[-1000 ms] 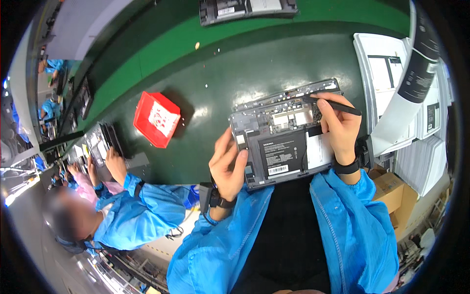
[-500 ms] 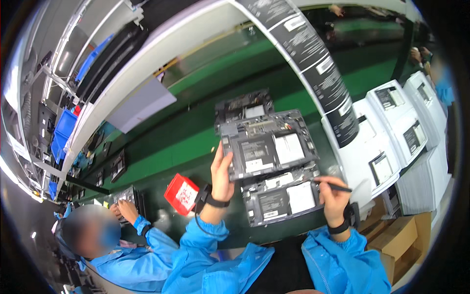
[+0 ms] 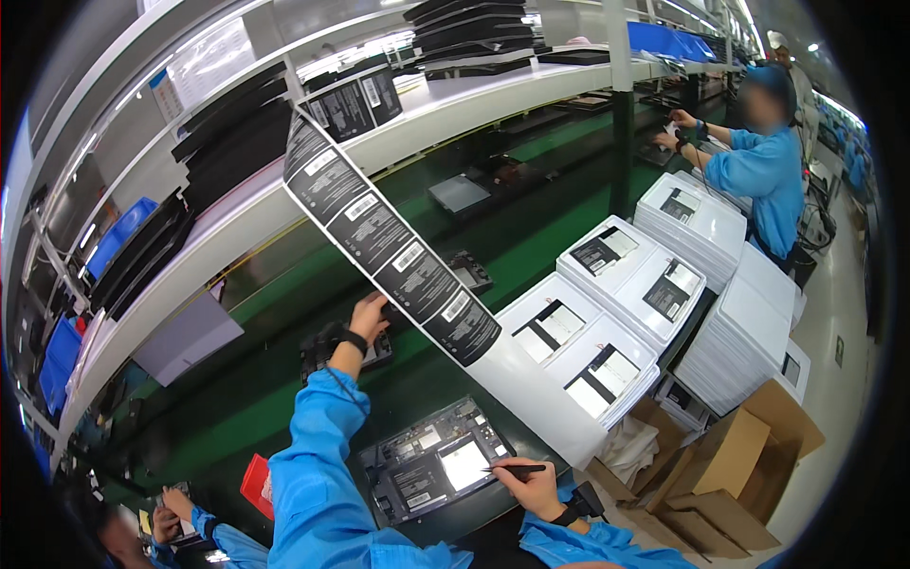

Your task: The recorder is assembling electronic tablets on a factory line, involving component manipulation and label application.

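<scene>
Factory line w/ a long green conveyor belt (image 3: 531, 237) running diagonally. Above it a white metal shelf (image 3: 455, 119) holds stacked black flat panels (image 3: 227, 152); blue plastic bins (image 3: 118, 232) sit on the left. Bright ceiling strip lights (image 3: 758, 19) upper right. Brown cardboard boxes (image 3: 749, 455) on the pale floor (image 3: 839, 322).

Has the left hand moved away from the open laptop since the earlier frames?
Yes. The left hand has left the open laptop and reached forward onto another device up the belt.
</scene>
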Motion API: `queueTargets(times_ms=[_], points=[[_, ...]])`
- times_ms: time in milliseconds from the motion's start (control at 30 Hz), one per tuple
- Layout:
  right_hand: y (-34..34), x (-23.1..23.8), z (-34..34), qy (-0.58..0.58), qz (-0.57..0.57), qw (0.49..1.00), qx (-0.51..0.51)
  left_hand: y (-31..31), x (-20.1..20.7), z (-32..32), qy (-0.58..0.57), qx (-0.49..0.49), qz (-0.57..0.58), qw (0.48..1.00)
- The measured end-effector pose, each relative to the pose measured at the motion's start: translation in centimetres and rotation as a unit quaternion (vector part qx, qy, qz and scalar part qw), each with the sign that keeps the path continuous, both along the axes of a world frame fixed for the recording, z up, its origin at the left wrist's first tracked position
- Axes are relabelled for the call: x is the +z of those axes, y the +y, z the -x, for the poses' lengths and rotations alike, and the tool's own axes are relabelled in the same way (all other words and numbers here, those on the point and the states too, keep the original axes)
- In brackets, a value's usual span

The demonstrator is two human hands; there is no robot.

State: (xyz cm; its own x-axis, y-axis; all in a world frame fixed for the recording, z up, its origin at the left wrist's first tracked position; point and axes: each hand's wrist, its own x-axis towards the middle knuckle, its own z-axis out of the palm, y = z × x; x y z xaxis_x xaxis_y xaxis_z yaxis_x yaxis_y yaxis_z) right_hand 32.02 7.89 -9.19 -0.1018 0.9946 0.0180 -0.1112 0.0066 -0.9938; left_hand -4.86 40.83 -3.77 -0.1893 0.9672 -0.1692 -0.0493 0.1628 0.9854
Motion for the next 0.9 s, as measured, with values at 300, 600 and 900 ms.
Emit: queueTargets(times_ms=[300,600,900], points=[[0.0,-0.2,-0.7,-0.068,-0.124,0.990,0.013,-8.7,-3.9,15.2,0.603,0.193,0.181,0.753],[0.3,-0.2,-0.9,-0.069,-0.153,0.984,0.062,-16.4,-1.8,12.9,0.028,0.202,0.267,0.942],[0.2,-0.4,-1.4,0.034,-0.051,0.991,0.119,-28.4,5.5,4.8,-0.110,0.143,0.036,0.983]])
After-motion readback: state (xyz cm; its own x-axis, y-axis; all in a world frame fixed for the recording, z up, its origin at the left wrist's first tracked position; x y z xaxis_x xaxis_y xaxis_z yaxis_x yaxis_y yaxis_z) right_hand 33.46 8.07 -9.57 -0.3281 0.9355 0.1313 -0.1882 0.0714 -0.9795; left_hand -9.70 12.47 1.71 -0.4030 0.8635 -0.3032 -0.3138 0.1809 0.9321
